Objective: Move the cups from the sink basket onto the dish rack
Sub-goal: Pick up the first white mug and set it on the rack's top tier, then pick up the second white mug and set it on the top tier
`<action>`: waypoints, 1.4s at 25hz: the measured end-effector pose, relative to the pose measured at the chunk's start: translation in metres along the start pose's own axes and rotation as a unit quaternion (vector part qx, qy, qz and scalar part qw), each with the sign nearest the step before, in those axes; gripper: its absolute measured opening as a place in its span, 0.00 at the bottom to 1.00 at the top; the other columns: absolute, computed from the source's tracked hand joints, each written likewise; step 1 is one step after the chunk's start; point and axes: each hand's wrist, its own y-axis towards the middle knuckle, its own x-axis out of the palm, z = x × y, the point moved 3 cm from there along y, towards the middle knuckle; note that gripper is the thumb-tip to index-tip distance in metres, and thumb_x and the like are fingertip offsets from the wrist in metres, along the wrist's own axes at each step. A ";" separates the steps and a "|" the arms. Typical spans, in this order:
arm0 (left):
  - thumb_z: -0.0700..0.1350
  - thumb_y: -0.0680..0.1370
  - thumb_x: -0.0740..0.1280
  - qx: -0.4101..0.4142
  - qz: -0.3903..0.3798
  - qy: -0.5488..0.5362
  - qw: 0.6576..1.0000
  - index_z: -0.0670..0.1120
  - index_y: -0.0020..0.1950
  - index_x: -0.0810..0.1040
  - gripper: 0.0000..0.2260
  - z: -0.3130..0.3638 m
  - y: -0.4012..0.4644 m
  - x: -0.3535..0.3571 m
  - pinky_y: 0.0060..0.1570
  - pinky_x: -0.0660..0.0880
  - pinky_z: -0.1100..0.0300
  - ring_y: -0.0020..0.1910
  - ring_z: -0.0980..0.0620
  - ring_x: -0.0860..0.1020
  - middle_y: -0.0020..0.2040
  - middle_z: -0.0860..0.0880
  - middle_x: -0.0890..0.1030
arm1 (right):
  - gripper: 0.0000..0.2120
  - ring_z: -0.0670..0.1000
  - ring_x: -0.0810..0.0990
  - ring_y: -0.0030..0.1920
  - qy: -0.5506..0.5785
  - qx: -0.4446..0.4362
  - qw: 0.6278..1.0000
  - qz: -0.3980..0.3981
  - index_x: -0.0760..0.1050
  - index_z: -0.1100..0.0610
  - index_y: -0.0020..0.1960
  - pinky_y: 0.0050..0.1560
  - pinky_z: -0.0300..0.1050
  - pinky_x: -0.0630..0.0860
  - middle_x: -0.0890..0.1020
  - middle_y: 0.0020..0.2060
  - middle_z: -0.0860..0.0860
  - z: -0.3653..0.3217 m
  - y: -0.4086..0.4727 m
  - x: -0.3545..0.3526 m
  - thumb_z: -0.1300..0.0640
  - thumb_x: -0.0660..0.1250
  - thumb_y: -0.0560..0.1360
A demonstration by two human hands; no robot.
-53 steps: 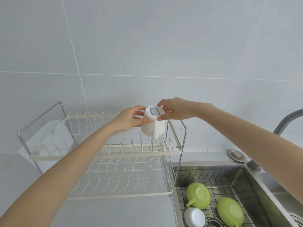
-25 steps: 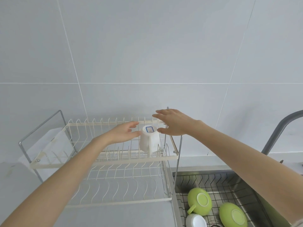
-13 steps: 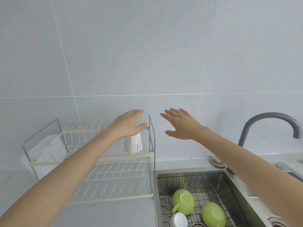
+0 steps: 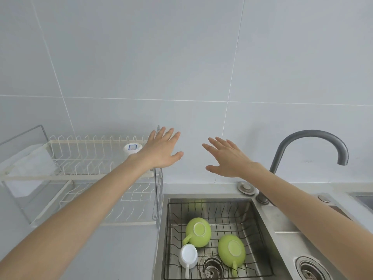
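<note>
Your left hand (image 4: pixel 160 151) and right hand (image 4: pixel 227 158) hover above the sink basket (image 4: pixel 214 211), fingers spread, holding nothing.

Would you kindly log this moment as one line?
rack: white cup | basket: three cups | left hand: open | right hand: open

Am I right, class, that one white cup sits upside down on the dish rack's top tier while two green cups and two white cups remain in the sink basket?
Not quite. The head view shows only one white cup in the sink basket, beside two green cups. The rest holds: one white cup sits upside down on the dish rack's top tier.
</note>
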 end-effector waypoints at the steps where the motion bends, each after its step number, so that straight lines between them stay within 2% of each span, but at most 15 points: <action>1: 0.55 0.79 0.52 0.000 -0.005 0.000 1.000 0.47 0.75 0.45 0.29 0.005 0.001 0.006 0.74 0.41 0.47 0.76 0.45 0.41 0.78 0.45 0.44 | 0.33 0.53 0.44 0.77 0.003 -0.003 1.000 -0.005 0.47 0.51 0.76 0.77 0.51 0.43 0.48 0.77 0.53 0.005 -0.001 0.007 0.47 0.58 0.77; 6: 0.55 0.79 0.52 -0.002 -0.031 0.007 0.999 0.47 0.75 0.44 0.30 0.026 0.004 0.039 0.75 0.39 0.46 0.76 0.44 0.40 0.78 0.44 0.44 | 0.33 0.53 0.45 0.77 0.030 -0.017 0.999 -0.023 0.46 0.51 0.76 0.76 0.51 0.44 0.48 0.77 0.53 0.021 -0.006 0.041 0.48 0.59 0.77; 10: 0.55 0.79 0.52 -0.012 -0.061 -0.019 0.998 0.47 0.75 0.43 0.30 0.034 0.005 0.072 0.75 0.40 0.47 0.76 0.44 0.41 0.78 0.44 0.43 | 0.33 0.53 0.46 0.77 0.058 -0.022 0.998 -0.029 0.47 0.51 0.76 0.76 0.50 0.44 0.49 0.77 0.53 0.026 -0.006 0.072 0.49 0.59 0.77; 16: 0.55 0.78 0.54 -0.031 -0.126 -0.065 0.989 0.46 0.75 0.44 0.31 0.043 -0.002 0.135 0.75 0.43 0.47 0.76 0.44 0.44 0.78 0.44 0.45 | 0.34 0.53 0.48 0.77 0.117 -0.019 0.990 -0.078 0.48 0.52 0.76 0.76 0.49 0.46 0.51 0.77 0.54 0.022 -0.010 0.133 0.51 0.61 0.76; 23: 0.53 0.78 0.57 -0.049 -0.207 -0.156 0.965 0.46 0.75 0.45 0.32 0.048 -0.012 0.213 0.75 0.52 0.51 0.76 0.45 0.49 0.78 0.44 0.48 | 0.34 0.52 0.51 0.77 0.156 -0.004 0.976 -0.154 0.49 0.52 0.76 0.76 0.49 0.49 0.53 0.77 0.53 0.014 -0.015 0.209 0.51 0.62 0.75; 29: 0.51 0.77 0.60 -0.078 -0.291 -0.214 0.929 0.45 0.75 0.46 0.33 0.046 -0.019 0.280 0.72 0.60 0.49 0.75 0.45 0.55 0.77 0.45 0.50 | 0.33 0.53 0.53 0.76 0.187 -0.002 0.951 -0.246 0.49 0.52 0.76 0.75 0.49 0.52 0.53 0.77 0.53 -0.004 -0.020 0.272 0.54 0.62 0.76; 35: 0.42 0.75 0.63 -0.094 -0.343 -0.233 0.905 0.46 0.74 0.51 0.31 0.047 -0.030 0.333 0.61 0.72 0.48 0.68 0.43 0.68 0.74 0.45 0.58 | 0.32 0.58 0.61 0.73 0.228 0.013 0.917 -0.326 0.50 0.52 0.76 0.71 0.52 0.63 0.57 0.76 0.54 -0.023 -0.022 0.323 0.56 0.62 0.76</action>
